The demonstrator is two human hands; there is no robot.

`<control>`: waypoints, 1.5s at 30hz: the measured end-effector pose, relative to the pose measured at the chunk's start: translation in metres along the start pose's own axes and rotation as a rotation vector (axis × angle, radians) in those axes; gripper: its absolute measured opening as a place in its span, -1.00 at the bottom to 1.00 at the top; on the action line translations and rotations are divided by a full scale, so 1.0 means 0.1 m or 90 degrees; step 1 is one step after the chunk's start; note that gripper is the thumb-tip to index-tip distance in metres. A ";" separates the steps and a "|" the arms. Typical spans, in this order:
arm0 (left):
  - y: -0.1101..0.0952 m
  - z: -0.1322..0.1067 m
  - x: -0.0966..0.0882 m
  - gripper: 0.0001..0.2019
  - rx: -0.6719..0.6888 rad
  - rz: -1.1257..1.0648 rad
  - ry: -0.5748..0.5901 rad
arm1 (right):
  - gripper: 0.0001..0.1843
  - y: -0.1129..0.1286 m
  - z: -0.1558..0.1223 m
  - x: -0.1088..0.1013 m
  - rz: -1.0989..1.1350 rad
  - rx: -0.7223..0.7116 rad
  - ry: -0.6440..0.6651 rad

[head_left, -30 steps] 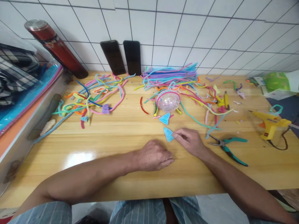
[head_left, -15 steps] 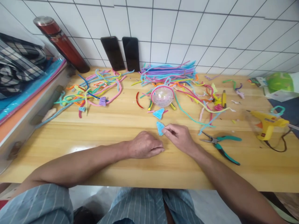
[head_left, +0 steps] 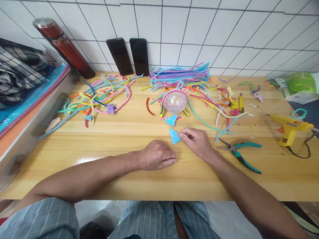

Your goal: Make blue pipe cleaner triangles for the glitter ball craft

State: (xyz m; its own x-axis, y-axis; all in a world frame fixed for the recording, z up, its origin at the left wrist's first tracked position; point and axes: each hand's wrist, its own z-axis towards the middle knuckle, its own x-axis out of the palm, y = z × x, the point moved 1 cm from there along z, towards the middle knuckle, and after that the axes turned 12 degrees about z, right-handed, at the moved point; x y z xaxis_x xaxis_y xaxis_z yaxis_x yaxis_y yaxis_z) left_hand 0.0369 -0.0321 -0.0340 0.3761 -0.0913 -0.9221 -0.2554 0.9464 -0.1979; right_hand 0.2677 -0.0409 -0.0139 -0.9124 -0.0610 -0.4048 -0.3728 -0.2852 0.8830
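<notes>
Blue ribbed pc (head_left: 174,136) in R hand (head_left: 198,142), ribbed face now turned more to view.
Grip = thumb-and-finger pinch on its right-hand edge, over counter (head_left: 112,181), nr other blue pc (head_left: 171,120), which lies btwn it & clear ball (head_left: 175,101); can't tell if held pc touches wood. Prob. means it's being turned/handled, not joined to anything yet. Vs. 0.5 s ago: narrower, duller then, ribs clearer now. L hand (head_left: 158,156) stays put, fingers curled in, nothing seen in it; ball, other pc & pliers (head_left: 232,148) unmoved, view shifts slightly.
</notes>
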 end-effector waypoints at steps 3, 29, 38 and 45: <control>0.00 -0.01 0.02 -0.58 0.001 -0.008 0.006 | -0.63 0.01 0.00 -0.01 0.003 0.005 -0.002; 0.06 0.06 -0.14 -0.74 -0.099 -0.054 -0.191 | -0.68 0.02 -0.01 0.00 -0.010 0.006 -0.039; 0.06 0.05 -0.03 -0.69 0.025 -0.070 -0.081 | -0.68 0.01 -0.02 -0.02 0.002 0.011 -0.043; 0.08 0.06 -0.07 -0.67 -0.005 -0.120 -0.096 | -0.68 0.01 -0.01 -0.03 -0.009 0.007 -0.043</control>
State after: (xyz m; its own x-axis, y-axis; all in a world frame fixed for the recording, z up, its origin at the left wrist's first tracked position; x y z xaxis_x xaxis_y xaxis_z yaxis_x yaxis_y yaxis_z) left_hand 0.0375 -0.0223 -0.0266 0.5462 -0.2179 -0.8088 -0.1747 0.9147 -0.3644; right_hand 0.2702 -0.0416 -0.0121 -0.9160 0.0086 -0.4010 -0.3877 -0.2752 0.8797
